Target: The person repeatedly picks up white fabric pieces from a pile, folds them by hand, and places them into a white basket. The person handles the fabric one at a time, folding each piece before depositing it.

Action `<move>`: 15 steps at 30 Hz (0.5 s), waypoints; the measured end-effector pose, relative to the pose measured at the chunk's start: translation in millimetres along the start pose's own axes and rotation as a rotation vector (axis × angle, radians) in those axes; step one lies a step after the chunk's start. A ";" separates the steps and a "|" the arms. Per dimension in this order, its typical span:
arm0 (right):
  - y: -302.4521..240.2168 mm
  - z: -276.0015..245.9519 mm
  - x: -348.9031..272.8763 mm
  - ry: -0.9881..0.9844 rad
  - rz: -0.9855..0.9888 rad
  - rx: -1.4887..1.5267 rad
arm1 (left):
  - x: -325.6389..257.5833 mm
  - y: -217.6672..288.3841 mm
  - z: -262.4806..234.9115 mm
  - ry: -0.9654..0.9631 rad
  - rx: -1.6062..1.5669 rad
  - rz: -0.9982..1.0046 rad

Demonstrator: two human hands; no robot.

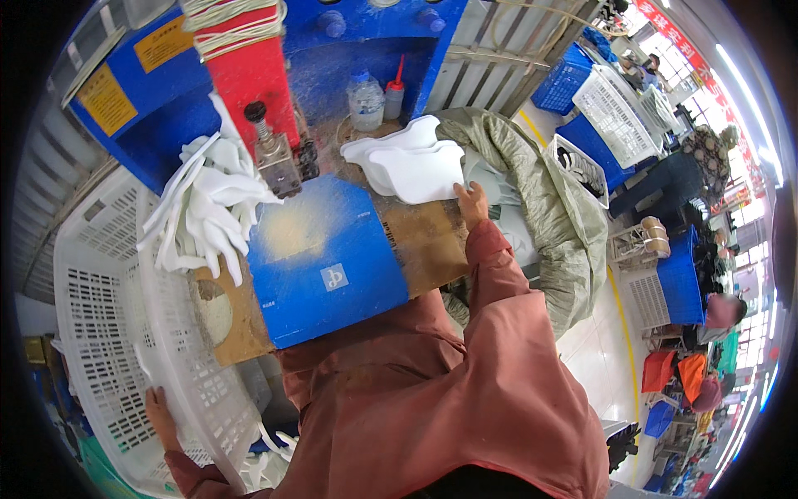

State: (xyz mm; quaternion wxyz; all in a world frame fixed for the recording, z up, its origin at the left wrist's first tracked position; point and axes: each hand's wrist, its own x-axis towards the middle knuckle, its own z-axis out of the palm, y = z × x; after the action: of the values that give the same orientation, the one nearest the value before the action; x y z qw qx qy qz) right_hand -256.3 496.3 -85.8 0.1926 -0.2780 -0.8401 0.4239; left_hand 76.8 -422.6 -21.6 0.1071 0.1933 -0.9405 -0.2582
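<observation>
My right hand point(472, 205) is at the right corner of a small stack of white foam sheets point(416, 172) with curved outlines, thumb and fingers closed on its edge. The stack lies on a brown worktop point(436, 249). Down at the left, my left hand point(161, 416) reaches into a white perforated crate point(104, 333), its visible fingers stretched out and apart. A slim white foam piece point(145, 362) is close to its fingertips. Between the hands, a blue board point(332, 291) dusted with pale powder sits under the head of a red machine arm point(249, 83).
A heap of white foam strips point(208, 200) sits left of the machine. Behind the sheets stand a clear bottle point(366, 101) and a red-tipped squeeze bottle point(395, 93). A green woven sack point(565, 224) stands right of the worktop. Farther right are crates and a person point(690, 175).
</observation>
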 end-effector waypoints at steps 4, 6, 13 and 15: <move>-4.9 3.8 4.9 -0.035 -0.085 -0.025 | -7.7 13.8 34.2 -0.245 0.162 -0.204; -16.6 -2.0 3.0 -0.040 -0.103 -0.036 | -16.0 23.9 50.1 -0.278 0.145 -0.286; -68.9 -21.8 -35.6 0.273 -0.375 -0.028 | -13.9 46.5 97.4 -0.327 0.102 -0.425; -86.8 -30.2 -46.8 0.225 -0.398 -0.047 | -10.0 51.5 101.0 -0.333 0.103 -0.446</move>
State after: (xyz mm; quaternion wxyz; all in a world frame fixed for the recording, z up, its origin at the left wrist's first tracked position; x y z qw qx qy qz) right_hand -229.6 442.9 -1.8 0.3584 -0.1565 -0.8613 0.3243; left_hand 39.5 -332.8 -80.6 -0.1184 0.3553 -0.8914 -0.2552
